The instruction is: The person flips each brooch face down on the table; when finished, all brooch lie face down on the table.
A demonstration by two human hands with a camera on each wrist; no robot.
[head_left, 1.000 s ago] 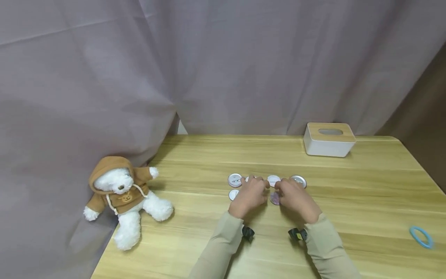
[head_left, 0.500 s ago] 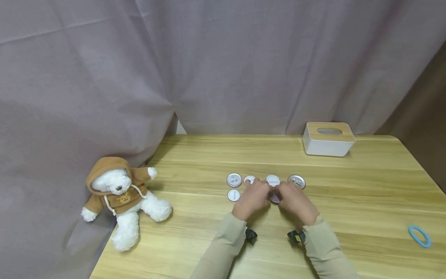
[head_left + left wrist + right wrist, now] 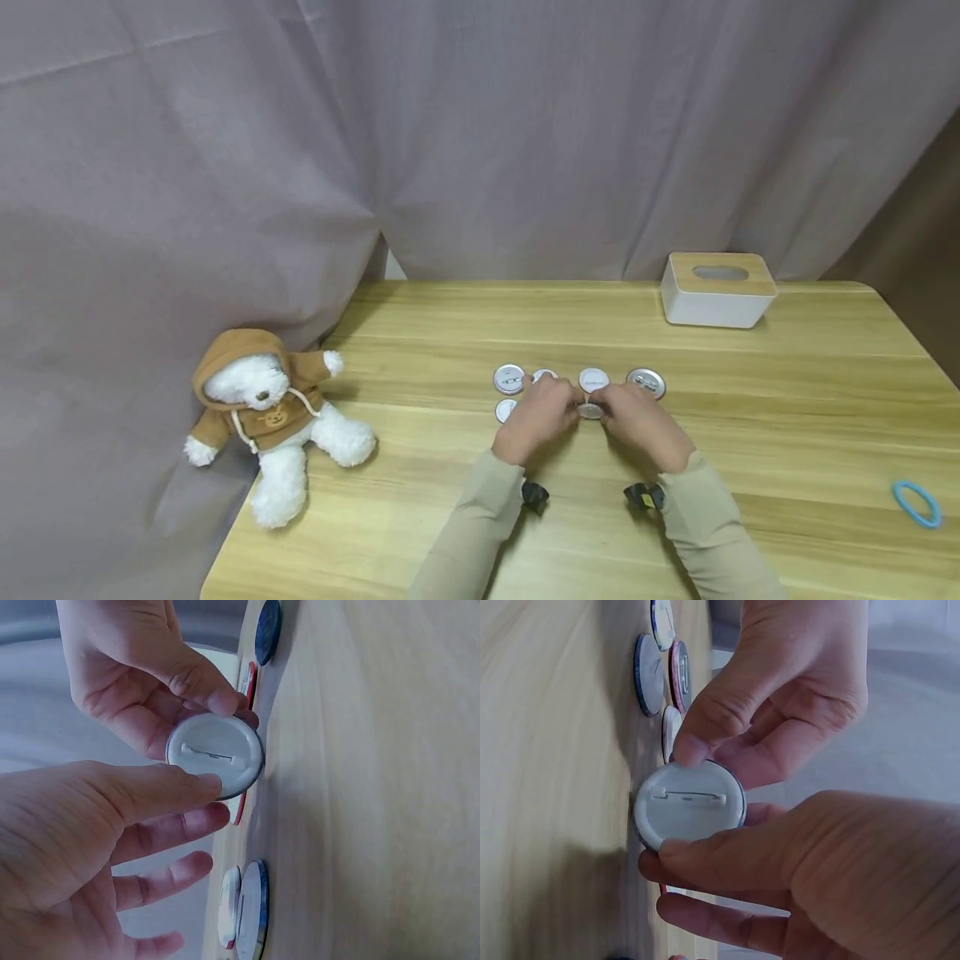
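A round pin-back button badge [image 3: 591, 412] is tilted up on its edge at the wooden table. Its white back and safety pin show in the left wrist view [image 3: 217, 754] and the right wrist view. My left hand [image 3: 542, 414] pinches one side of this badge, thumb on the back. From the opposite side my right hand [image 3: 637, 421] pinches it too, with its thumb [image 3: 712, 859] over the rim. Other badges lie pin side up around the hands: one at left [image 3: 509, 379], a white one [image 3: 594, 380] just behind, and a larger one [image 3: 647, 382] at right.
A white plush bear [image 3: 277, 417] in a brown hoodie sits at the table's left edge. A tissue box [image 3: 718, 292] with a wooden lid stands at the back right. A blue ring [image 3: 917, 505] lies far right. Grey curtain [image 3: 510, 142] hangs behind the table.
The badge between the hands showed its purplish face earlier; now it is turned so its pale back shows. The left hand has come in to it. The other badges stay put.
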